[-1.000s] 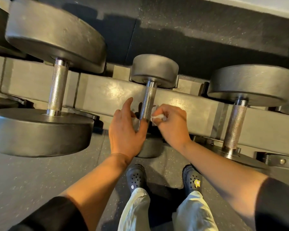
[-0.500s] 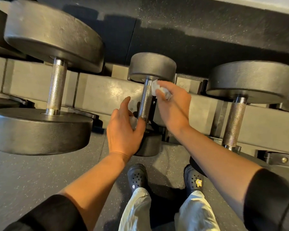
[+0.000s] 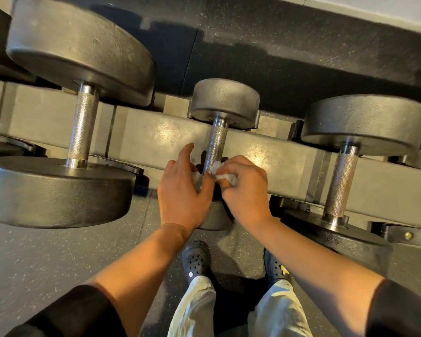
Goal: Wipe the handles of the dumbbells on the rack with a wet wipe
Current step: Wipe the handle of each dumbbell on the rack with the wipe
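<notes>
Since half a second ago, the right hand (image 3: 243, 188) is sliding back down the small dumbbell's handle (image 3: 215, 149), from up near the far weight to the near end of the grip. It's curling closed around a crumpled white wet wipe (image 3: 225, 176), pinching it against the lower part of that knurled handle. The left hand (image 3: 181, 190) is sitting on the other side of the handle, fingers loosely spread and half open, thumb pressing near the handle's base; a bit of white is showing under its palm, but I can't tell if it's actually gripping that or just resting on it.

The small dumbbell is lying across the grey rack (image 3: 141, 139), its near weight mostly hidden behind both hands. To the left of the handle, a much bigger dumbbell (image 3: 82, 122) is resting on the same rack, and to the right another big one (image 3: 342, 181). Below the hands, black clogs (image 3: 196, 261) and light trousers are standing on the speckled floor (image 3: 46, 259).
</notes>
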The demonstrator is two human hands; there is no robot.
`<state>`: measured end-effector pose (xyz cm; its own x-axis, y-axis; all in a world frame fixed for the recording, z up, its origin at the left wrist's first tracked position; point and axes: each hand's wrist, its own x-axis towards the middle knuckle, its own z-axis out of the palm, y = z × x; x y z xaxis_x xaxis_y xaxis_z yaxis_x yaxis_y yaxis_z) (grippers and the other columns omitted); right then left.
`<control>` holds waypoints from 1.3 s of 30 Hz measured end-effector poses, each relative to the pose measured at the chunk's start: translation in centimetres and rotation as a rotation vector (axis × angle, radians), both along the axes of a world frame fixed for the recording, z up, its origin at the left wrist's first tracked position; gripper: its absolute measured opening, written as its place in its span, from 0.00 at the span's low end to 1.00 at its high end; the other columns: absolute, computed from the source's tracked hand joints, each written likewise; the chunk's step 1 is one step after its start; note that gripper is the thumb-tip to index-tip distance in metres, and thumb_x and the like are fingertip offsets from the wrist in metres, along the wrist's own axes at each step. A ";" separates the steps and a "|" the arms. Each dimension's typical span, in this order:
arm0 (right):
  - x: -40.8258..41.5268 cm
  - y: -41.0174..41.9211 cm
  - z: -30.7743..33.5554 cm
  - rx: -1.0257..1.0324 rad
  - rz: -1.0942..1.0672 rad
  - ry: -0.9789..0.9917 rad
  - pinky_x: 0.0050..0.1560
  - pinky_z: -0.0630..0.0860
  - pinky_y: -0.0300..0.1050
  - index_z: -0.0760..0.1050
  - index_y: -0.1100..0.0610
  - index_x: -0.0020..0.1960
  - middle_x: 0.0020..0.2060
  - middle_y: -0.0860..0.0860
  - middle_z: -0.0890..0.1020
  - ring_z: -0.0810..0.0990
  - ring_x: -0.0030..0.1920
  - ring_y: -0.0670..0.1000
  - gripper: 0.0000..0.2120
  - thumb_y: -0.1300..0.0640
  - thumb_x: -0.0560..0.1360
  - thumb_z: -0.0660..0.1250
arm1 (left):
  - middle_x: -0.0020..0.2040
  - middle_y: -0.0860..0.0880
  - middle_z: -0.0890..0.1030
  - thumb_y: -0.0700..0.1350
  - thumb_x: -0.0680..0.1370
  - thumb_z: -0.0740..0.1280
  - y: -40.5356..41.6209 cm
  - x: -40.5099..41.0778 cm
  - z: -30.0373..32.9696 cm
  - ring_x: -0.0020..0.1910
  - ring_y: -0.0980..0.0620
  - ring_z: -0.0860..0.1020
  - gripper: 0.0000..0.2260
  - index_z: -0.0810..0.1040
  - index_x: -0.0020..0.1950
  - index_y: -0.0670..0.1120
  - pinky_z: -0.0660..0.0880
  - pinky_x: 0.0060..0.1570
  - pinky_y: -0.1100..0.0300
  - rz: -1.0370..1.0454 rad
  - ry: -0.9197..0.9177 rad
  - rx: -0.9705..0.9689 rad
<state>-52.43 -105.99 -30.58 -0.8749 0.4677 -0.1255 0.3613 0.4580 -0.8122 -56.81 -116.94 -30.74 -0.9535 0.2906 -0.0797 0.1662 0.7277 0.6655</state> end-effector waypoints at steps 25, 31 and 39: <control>-5.0 1.6 0.5 0.510 0.050 0.115 0.51 0.63 0.24 0.82 0.56 0.50 0.46 0.50 0.83 0.78 0.51 0.49 0.07 0.60 0.73 0.68 | 0.44 0.51 0.73 0.49 0.72 0.62 -0.3 -0.2 -0.3 0.42 0.57 0.68 0.26 0.67 0.69 0.46 0.62 0.41 0.63 0.056 -0.055 0.103; -5.0 2.0 0.8 0.481 0.151 0.163 0.46 0.70 0.31 0.80 0.59 0.50 0.45 0.52 0.81 0.78 0.46 0.47 0.11 0.68 0.69 0.71 | 0.46 0.51 0.72 0.45 0.74 0.67 -0.4 -0.3 0.1 0.43 0.57 0.68 0.27 0.64 0.71 0.48 0.62 0.45 0.62 0.045 -0.104 0.110; -3.3 0.9 1.3 0.208 0.225 -0.008 0.49 0.68 0.23 0.81 0.60 0.50 0.44 0.47 0.77 0.75 0.44 0.39 0.15 0.74 0.68 0.69 | 0.51 0.49 0.74 0.45 0.73 0.68 -0.4 -0.2 0.2 0.46 0.54 0.72 0.28 0.63 0.72 0.50 0.66 0.47 0.62 0.068 -0.128 0.158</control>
